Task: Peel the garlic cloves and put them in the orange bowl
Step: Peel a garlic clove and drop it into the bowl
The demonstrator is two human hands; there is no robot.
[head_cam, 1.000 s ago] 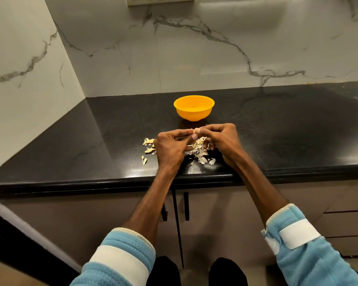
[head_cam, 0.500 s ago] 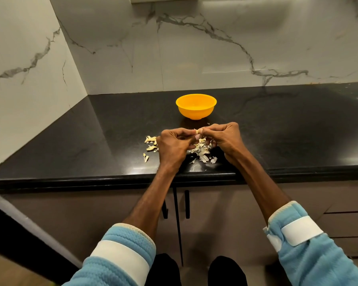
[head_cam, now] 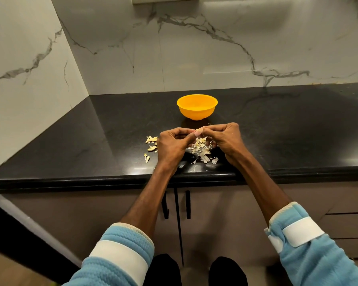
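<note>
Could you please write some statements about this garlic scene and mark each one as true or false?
1. The left hand and the right hand pinch one garlic clove together. True.
2. The orange bowl stands between the hands and the counter's front edge. False: the bowl stands beyond the hands, nearer the wall.
3. Garlic peels lie on the counter under the hands. True.
4. The counter is white. False: it is black; the wall is white marble.
</note>
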